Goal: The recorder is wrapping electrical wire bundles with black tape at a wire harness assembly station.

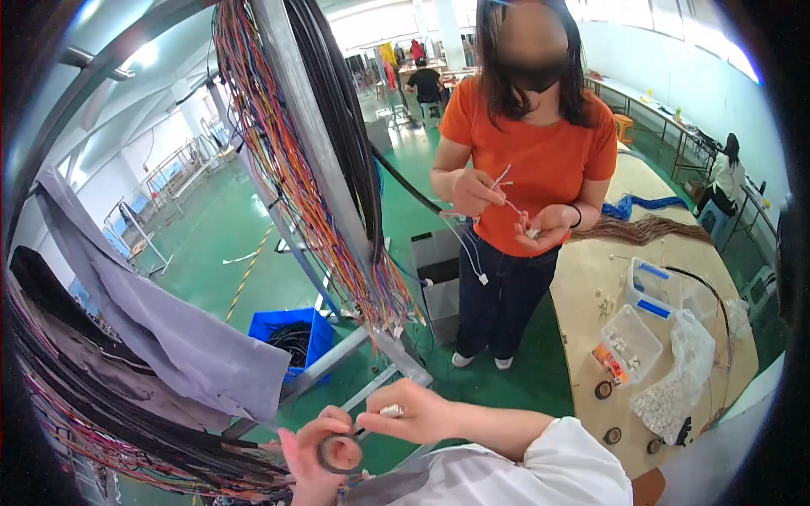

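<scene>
My left hand (302, 460) is closed round a roll of dark tape (328, 455), with fingers and thumb on its rim. Just beside it, my right hand (422, 415) is curled shut. A small silvery piece (391, 411) shows in the right fist; its kind I cannot make out. A short dark strip lies between the two hands, perhaps the tape's end. Below and left hangs a thick bundle of coloured and black wires (169, 451). Across from me a person in an orange shirt (527, 160) holds thin wires (509, 196) and small white pieces (531, 232).
A metal frame post (316, 110) carries hanging coloured wires (283, 177) and black cables. Grey cloth (181, 304) drapes at left. A blue crate (325, 337) stands on the floor. On the table (582, 337) at right lie tape rolls (612, 435), plastic boxes and a connector bag (675, 388).
</scene>
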Motion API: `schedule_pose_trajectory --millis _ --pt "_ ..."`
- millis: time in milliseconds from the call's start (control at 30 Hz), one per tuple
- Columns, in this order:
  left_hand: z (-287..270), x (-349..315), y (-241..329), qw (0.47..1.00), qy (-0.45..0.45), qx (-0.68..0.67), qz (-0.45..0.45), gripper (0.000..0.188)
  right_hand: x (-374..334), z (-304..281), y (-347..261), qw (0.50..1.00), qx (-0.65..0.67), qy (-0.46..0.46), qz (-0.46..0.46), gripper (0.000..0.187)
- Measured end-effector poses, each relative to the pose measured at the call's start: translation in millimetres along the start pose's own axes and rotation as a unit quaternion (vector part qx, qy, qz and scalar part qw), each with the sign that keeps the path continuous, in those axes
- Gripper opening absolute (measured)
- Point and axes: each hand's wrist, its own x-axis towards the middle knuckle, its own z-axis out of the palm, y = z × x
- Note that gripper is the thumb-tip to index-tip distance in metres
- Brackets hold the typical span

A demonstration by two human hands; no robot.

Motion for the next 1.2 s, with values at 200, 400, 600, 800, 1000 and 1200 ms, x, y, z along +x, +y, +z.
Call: schedule_pose_trajectory --millis 200,400,600,800,1000,1200 --pt "3.3 7.0 -4.3 0.996 -0.001 -0.005 -0.087 0.015 13.3 -5.8 -8.6 0.997 -0.061 -0.012 -0.041 0.025" --pt "15.3 -5.1 2.4 0.977 0.076 0.061 -0.191 0.011 3.9 -0.2 -8.2 0.998 -0.054 -0.028 0.026 0.032" --pt "-1.9 -18.1 -4.6 0.990 -0.004 0.062 -0.129 0.039 0.8 6.9 -2.7 0.985 -0.010 -0.112 0.130 0.030" --pt "3.3 -1.6 -8.8 0.951 -0.023 0.250 -0.182 0.058 6.5 9.8 -8.2 0.997 -0.016 -0.028 0.066 0.020" --pt "-11.9 -4.8 -3.0 0.932 -0.018 -0.220 -0.287 0.049 13.1 18.4 -1.8 0.999 -0.009 -0.022 0.037 0.019" --pt "-0.9 -11.9 15.1 0.921 0.131 -0.271 -0.248 0.053 2.3 27.2 -9.2 0.996 0.049 0.018 0.075 0.018"
